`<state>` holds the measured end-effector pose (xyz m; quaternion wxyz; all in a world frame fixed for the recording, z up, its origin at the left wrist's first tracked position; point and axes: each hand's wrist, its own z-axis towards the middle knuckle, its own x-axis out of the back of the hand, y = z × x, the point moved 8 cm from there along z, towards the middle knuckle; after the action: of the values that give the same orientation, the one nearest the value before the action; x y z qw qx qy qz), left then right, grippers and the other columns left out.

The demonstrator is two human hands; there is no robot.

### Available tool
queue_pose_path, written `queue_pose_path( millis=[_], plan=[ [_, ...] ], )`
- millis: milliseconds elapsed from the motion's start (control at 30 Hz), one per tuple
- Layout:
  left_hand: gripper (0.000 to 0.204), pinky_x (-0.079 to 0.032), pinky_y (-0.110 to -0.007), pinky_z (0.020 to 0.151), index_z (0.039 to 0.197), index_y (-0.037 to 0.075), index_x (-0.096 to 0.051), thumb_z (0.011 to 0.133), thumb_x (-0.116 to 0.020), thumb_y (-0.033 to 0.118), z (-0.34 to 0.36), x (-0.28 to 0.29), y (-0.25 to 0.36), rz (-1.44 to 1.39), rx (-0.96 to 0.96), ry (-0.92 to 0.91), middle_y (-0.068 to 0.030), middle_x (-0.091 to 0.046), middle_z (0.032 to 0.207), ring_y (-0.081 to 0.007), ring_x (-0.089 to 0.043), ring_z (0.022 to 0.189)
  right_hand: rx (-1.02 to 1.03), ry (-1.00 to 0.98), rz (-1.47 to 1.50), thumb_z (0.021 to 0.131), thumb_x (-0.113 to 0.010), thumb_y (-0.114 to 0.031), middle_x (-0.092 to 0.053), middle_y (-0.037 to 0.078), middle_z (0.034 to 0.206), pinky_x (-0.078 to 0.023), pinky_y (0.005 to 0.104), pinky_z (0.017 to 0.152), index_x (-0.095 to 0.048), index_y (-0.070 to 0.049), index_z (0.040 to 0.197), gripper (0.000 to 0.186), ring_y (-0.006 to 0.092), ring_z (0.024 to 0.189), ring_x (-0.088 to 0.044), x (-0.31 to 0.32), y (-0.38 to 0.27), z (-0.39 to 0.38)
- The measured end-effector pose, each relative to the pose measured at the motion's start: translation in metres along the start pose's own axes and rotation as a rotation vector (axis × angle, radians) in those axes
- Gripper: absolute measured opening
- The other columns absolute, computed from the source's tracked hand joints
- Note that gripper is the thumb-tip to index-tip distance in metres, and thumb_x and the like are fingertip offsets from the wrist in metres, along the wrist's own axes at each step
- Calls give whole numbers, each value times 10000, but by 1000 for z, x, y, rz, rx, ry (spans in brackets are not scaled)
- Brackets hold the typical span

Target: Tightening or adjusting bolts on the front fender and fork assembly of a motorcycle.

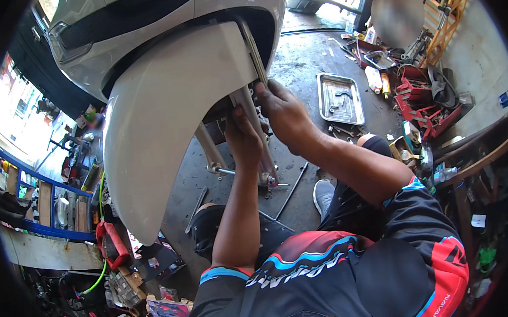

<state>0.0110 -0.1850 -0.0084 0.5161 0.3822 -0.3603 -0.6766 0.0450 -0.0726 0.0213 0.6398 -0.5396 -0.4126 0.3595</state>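
Observation:
The white front fender of a scooter hangs over two bare fork legs, with no wheel between them. My left hand reaches up under the fender's inner edge beside the nearer fork leg. Its fingers are bent, and what they hold is hidden. My right hand is closed at the fender's right edge, around the lower end of a slim metal bar. The bar runs up along the fender; its exact kind does not show. An axle-like rod sticks out at the fork's lower end.
A metal tray with small parts lies on the floor to the right. Beyond it stands an open red toolbox among bottles and tools. A wrench and a long bar lie near my legs. A blue rack stands left.

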Motion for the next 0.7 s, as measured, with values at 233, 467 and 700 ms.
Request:
queue_pose_path(
  millis=[233,467,700],
  plan=[
    [501,-489,-287,514,1097,-12,-552,1030,-361,447,-1,3,-23,-100,157,-58,-84,-613,731,-152,-628,571,122,56,-176,1019,-373,-481,-665,191,852,-472,439,776,-614,-25,1070,518,312,840,-645,33,5,18],
    [550,-494,-303,528,1119,-28,-532,1018,-366,487,0,5,-22,-65,148,-50,-87,-609,700,-174,-644,586,233,108,-388,992,-344,-586,-521,121,606,-409,413,613,-579,8,812,664,223,606,-496,78,14,86],
    [538,-525,-314,533,1207,-23,-507,1019,-366,461,-1,3,-25,-61,170,-95,-103,-594,755,-190,-654,596,465,55,-526,999,-383,-515,-511,174,616,-403,443,610,-563,13,790,596,308,585,-468,90,7,121]
  ],
)
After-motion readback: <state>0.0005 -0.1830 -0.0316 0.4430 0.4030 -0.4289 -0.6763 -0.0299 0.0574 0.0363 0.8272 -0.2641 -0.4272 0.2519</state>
